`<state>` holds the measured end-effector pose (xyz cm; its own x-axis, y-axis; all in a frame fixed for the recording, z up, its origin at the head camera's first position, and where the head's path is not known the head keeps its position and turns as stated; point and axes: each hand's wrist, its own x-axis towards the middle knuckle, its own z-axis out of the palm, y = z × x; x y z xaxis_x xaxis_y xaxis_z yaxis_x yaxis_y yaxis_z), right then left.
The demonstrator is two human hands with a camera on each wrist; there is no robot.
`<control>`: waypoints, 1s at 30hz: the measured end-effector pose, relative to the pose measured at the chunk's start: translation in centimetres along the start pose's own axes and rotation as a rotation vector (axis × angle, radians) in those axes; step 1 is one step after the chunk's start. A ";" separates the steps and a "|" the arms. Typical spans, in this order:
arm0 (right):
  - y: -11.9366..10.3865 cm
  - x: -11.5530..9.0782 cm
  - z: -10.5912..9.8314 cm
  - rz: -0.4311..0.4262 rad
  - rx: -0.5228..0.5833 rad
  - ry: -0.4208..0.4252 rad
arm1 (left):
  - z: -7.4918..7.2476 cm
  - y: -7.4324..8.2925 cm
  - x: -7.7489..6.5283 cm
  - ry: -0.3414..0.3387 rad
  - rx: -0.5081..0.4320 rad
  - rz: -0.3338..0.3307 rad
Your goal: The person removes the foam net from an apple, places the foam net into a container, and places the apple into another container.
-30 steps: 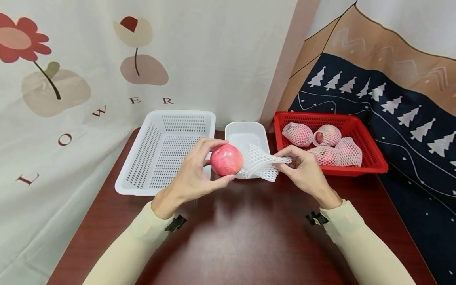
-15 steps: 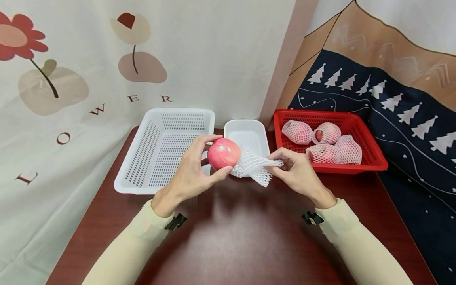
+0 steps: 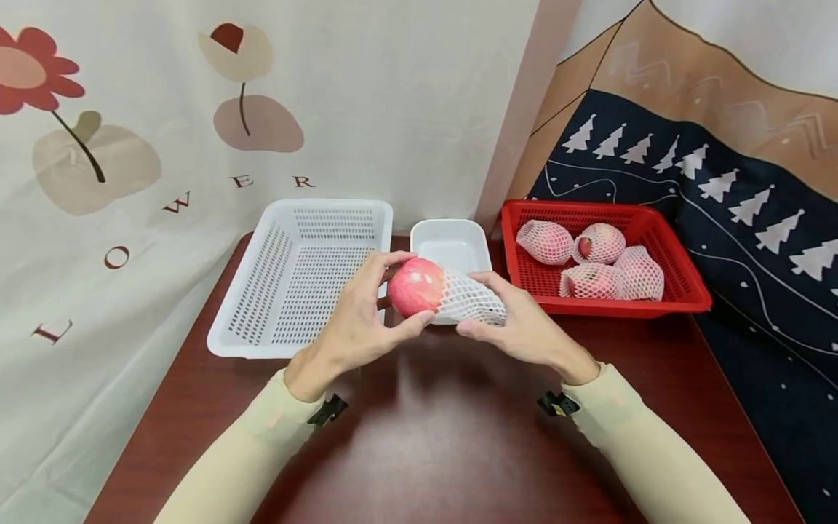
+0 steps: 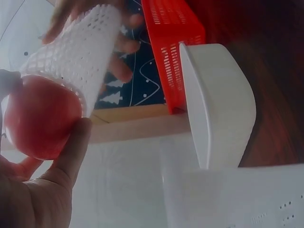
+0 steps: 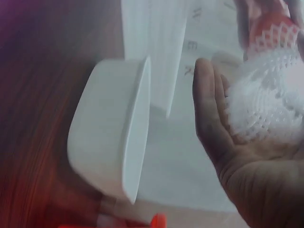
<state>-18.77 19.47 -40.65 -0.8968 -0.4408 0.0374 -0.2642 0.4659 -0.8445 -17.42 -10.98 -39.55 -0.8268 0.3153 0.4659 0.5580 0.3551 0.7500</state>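
In the head view my left hand [image 3: 356, 309] grips a red apple [image 3: 414, 287] between thumb and fingers, over the table's middle. A white foam fruit net [image 3: 473, 297] fits over the apple's right side, and its left side is bare. My right hand [image 3: 527, 320] holds the net's far end, thumb at the front and fingers behind. In the left wrist view the net's mouth rings the apple [image 4: 43, 116]. From the right wrist, the net [image 5: 266, 92] lies against the cupped palm and hides part of the fingers.
A white slotted basket [image 3: 225, 320] stands at left on the dark red table [image 3: 419, 451]. Behind the hands is a small white tray [image 3: 450, 227]. At right, a red basket [image 3: 694, 280] holds several apples [image 3: 548, 242] in foam nets. Printed curtains [image 3: 393, 94] hang behind.
The foam net, earlier pinched by its end and loose beside the apple, now covers the apple's right side. My right hand has moved left and spread around the net. My left hand keeps its grip.
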 end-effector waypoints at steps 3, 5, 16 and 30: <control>-0.6 0.5 0.7 -0.012 -0.005 0.007 | 0.1 0.0 0.0 -0.002 -0.003 0.012; -0.8 0.6 0.8 -0.026 -0.002 0.019 | 0.0 0.0 -0.1 0.003 0.006 0.017; -0.2 0.5 0.2 -0.056 0.016 0.028 | -0.4 -0.2 -0.4 0.001 0.004 -0.019; 0.1 0.0 0.0 -0.044 0.284 -0.102 | -0.3 -0.1 -0.4 0.015 -0.054 -0.022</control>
<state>-18.85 19.53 -40.70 -0.8428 -0.5370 0.0362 -0.1795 0.2171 -0.9595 -17.17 -11.41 -39.73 -0.8400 0.2943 0.4558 0.5355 0.3139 0.7841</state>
